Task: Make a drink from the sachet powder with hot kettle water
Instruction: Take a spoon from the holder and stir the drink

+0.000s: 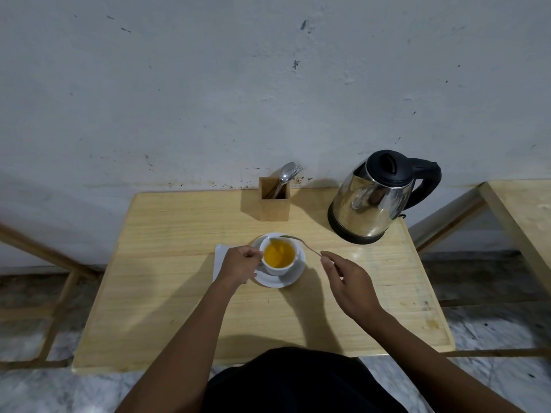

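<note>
Dark clothing [298, 383] fills the bottom edge of the view, and two bare forearms reach forward from it over a pale wooden worktop [179, 308] with visible grain and a few small marks. On the worktop's middle a white cup [278, 257] of orange-yellow drink stands on a white saucer [295, 275], with a white napkin [220, 254] lying just beside it to the left, partly under the left hand [240, 265]. That hand is closed around the cup's side, at its handle. The right hand [348, 284] pinches the handle of a teaspoon [301, 242], whose bowl is held above the cup's far rim.

Further back, a wooden holder [274, 204] with a spoon and fork in it stands near the wall. To its right sits a steel kettle [372, 201] with a black lid and handle.

Behind the worktop rises a pale grey wall [208, 84], scuffed and flecked with dark spots, more thickly near its foot. Another wooden table [524, 210] shows at the right edge. The floor [492, 332] is mottled grey stone.
</note>
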Motion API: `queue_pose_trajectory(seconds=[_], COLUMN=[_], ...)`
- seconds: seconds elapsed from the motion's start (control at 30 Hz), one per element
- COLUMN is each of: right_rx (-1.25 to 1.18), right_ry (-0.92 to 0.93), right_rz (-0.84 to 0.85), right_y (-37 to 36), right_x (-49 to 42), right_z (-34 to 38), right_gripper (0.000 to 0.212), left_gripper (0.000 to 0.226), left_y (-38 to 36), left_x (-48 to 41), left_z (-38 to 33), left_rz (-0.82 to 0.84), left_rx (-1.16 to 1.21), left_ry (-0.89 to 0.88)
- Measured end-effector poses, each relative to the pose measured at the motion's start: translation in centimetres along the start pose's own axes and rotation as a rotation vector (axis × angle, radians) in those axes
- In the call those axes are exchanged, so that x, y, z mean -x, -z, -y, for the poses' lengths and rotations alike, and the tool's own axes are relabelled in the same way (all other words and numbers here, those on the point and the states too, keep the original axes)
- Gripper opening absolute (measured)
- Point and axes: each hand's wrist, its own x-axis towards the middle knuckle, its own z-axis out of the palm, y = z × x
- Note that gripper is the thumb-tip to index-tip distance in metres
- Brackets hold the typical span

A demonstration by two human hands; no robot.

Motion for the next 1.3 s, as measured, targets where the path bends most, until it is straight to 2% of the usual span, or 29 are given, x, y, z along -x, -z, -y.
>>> queue_pose_trajectory(seconds=[0.13,0.27,0.5,0.6,0.9,1.03,1.17,1.3], right_rx=[-0.249,-0.352,-0.285,-0.148,0.290,0.280,0.287,0.323], right_ry=[-0.161,-0.347,-0.513,-0.578,-0.517,-0.447,-0.322,-0.285], right_rz=[-0.089,-0.102,-0.148,-0.100,0.004,0.021,0.058,0.101], right_y=[0.4,-1.1,-4.7,-5.3,-5.7,-5.3,-5.1,-5.4], right_x=[-0.3,-0.6,-1.7,-2.0,-2.7,-2.7,-2.5,-2.5], right_z=[-0.9,-2.8,-4.6,-5.0,-5.7,-5.6,-5.7,-6.0], right_gripper=[0.025,0.020,0.017,0.018,0.033,0.025,0.027,0.016], left_gripper=[0.007,0.007,0.014,0.009,0.018,0.018,0.020,0.019], left_y=[-0.1,0.0,-0.1,-0.1,-0.4,-0.4,-0.4,-0.4], left_x=[-0.1,-0.1,0.0,0.1,0.5,0.7,0.9,1.0], left_z=[0.0,0.0,-0.1,-0.1,-0.1,-0.2,-0.4,-0.4], left_rz=[-0.006,-0.002,-0.003,-0.010,-0.046,-0.046,-0.050,-0.057], left_rx=[-0.010,-0.021,-0.041,-0.043,-0.061,-0.068,-0.082,-0.092], left_ry=[-0.002,0.001,-0.005,-0.021,-0.055,-0.058,-0.061,-0.064])
